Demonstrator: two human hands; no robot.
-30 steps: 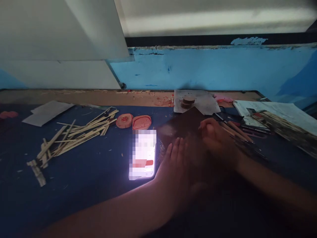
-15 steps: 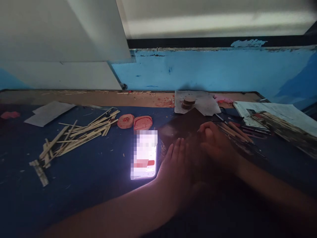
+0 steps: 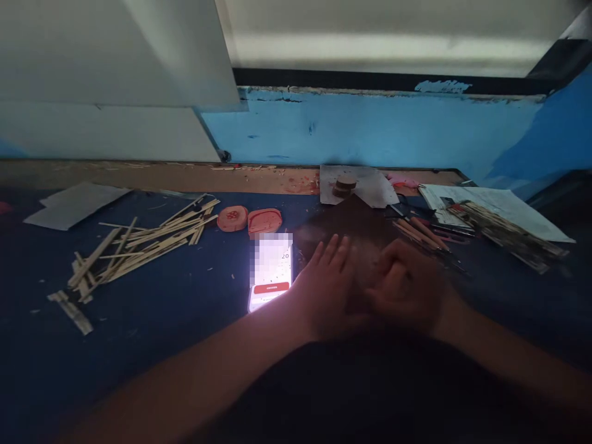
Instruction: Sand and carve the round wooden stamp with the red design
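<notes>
My left hand point(image 3: 330, 287) lies flat, fingers stretched out, on a dark brown sheet point(image 3: 346, 216) that looks like sandpaper. Close beside it on the right, my right hand point(image 3: 409, 290) is closed over the same sheet, its fingers curled in. Whatever those fingers hold, if anything, is hidden, and the hand is slightly blurred. A lit phone point(image 3: 272, 262) lies just left of my left hand, its lower part behind my wrist. Beyond the phone sit two pink carved pieces, a rounded one point(image 3: 232, 219) and a squarish one point(image 3: 265, 220).
Thin wooden sticks point(image 3: 152, 250) are heaped on the blue cloth point(image 3: 152, 345) at left, near a folded paper point(image 3: 78, 205). Small round brown blocks point(image 3: 345, 186) sit on white paper point(image 3: 379, 188) by the wall. Wooden-handled tools point(image 3: 423, 235) and a dark stick bundle point(image 3: 513, 234) lie right.
My right hand has drawn back toward me, and its fingers are more curled. My left hand stays flat on the sheet. The view has shifted slightly; my wrist covers more of the phone.
</notes>
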